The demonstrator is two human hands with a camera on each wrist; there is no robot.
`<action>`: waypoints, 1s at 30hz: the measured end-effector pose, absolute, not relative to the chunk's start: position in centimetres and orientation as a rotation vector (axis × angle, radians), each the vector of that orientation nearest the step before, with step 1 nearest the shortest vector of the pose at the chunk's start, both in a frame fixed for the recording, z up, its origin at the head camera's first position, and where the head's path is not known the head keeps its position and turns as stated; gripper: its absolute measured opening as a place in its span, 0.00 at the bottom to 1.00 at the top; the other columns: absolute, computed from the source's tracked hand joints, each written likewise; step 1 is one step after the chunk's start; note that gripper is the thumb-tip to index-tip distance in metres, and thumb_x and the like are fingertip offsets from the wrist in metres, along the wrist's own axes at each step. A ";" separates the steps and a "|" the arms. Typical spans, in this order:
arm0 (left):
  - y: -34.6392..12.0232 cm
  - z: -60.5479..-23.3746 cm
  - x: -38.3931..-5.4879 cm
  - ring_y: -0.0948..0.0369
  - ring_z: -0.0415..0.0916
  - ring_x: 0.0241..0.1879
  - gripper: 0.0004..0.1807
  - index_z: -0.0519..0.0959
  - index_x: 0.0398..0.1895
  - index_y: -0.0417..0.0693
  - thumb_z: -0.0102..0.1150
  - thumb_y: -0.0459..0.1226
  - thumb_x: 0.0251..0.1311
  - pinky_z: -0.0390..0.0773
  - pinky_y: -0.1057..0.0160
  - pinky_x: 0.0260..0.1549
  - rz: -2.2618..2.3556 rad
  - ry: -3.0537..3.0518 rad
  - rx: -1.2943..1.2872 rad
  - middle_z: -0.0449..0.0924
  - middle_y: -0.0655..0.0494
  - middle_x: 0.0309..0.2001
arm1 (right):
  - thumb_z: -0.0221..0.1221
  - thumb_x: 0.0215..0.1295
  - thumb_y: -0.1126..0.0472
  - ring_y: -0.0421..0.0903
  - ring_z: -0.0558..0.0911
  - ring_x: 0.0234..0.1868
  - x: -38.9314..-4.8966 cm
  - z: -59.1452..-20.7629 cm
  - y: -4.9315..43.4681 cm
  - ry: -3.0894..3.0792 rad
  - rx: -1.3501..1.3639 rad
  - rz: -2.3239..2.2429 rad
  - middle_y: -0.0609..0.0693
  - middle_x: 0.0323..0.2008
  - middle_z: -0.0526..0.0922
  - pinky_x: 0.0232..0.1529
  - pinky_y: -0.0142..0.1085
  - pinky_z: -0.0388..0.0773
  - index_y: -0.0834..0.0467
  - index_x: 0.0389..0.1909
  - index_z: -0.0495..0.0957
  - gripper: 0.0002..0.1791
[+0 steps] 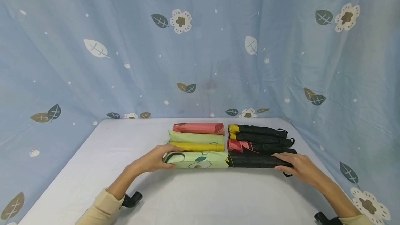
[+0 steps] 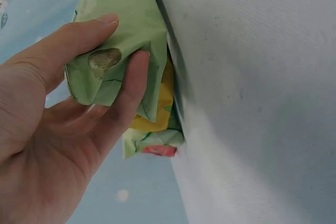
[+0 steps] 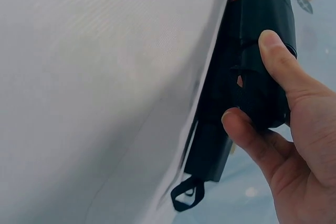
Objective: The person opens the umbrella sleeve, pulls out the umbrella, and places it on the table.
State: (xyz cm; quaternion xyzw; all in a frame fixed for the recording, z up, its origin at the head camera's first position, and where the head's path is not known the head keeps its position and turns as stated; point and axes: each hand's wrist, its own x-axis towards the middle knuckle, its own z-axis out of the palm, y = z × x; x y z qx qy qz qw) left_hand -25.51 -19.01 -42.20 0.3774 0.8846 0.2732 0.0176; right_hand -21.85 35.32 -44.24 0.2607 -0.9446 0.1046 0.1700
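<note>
My left hand (image 1: 156,159) grips the left end of a light green avocado-print bundle (image 1: 200,160), thumb on one face and fingers on the other in the left wrist view. At the right, my right hand (image 1: 297,166) holds the end of a black folded umbrella (image 1: 253,160), its thumb and fingers round it in the right wrist view. Green bundle and black umbrella lie end to end, meeting at mid-table. Under the held umbrella, another black umbrella (image 3: 205,156) shows a wrist loop (image 3: 188,195). Behind the green bundle lie a yellow bundle (image 1: 200,147) and another light green one (image 1: 200,138).
Farther back on the white table (image 1: 134,134) lies a red watermelon-print bundle (image 1: 197,128). Beside these, on the right, are a red-and-black umbrella (image 1: 239,146) and two black-and-yellow ones, the rear umbrella (image 1: 259,130) among them. A blue patterned curtain (image 1: 212,51) hangs behind.
</note>
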 end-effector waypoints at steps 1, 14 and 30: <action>-19.0 -42.3 -25.5 0.56 0.73 0.62 0.31 0.75 0.63 0.48 0.72 0.36 0.53 0.73 0.51 0.60 0.851 2.748 1.175 0.78 0.57 0.61 | 0.67 0.58 0.44 0.56 0.86 0.46 -21.8 -44.3 35.5 -2.694 0.732 0.299 0.53 0.48 0.87 0.42 0.52 0.82 0.54 0.53 0.83 0.26; -19.1 -42.7 -25.4 0.54 0.75 0.60 0.31 0.74 0.62 0.44 0.72 0.37 0.53 0.74 0.51 0.58 0.846 2.761 1.227 0.79 0.52 0.59 | 0.64 0.61 0.43 0.60 0.84 0.50 -22.1 -44.5 38.2 -2.797 0.646 0.346 0.56 0.51 0.86 0.45 0.56 0.80 0.57 0.57 0.81 0.29; -19.0 -42.7 -25.2 0.53 0.73 0.62 0.32 0.74 0.63 0.45 0.72 0.40 0.54 0.72 0.48 0.61 0.813 2.764 1.169 0.78 0.54 0.61 | 0.65 0.60 0.43 0.64 0.82 0.51 -22.4 -45.0 39.7 -2.891 0.619 0.423 0.62 0.51 0.84 0.47 0.58 0.79 0.61 0.55 0.81 0.30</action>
